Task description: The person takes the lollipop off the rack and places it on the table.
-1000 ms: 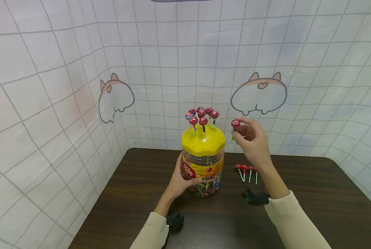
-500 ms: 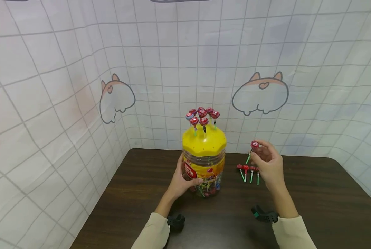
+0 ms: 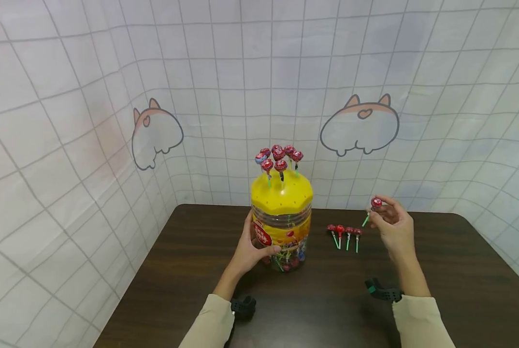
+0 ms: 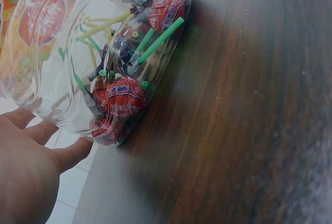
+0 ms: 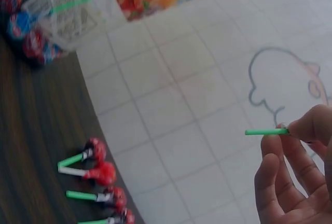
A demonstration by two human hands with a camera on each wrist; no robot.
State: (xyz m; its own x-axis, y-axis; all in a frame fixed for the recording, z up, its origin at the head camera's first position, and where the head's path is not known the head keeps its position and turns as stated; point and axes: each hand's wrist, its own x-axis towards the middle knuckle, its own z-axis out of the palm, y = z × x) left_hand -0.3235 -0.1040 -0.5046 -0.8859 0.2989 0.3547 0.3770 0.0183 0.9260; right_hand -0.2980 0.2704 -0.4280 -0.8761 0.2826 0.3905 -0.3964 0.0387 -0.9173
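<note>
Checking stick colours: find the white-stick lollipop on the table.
In the head view, the white-stick lollipop is second from left among the four lying right of the jar.

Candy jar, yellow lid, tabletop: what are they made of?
Candy jar: probably clear, glossy plastic; lollipops show through its ridged, shiny wall.
Yellow lid: likely molded plastic, opaque, mild sheen; even colour, small holes.
Tabletop: semi-gloss wood or wood-look laminate, can't tell which; dark grain, soft reflections.

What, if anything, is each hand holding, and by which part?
The right hand pinches a lollipop by the upper part of its green stick; the left hand holds the jar by its side.
</note>
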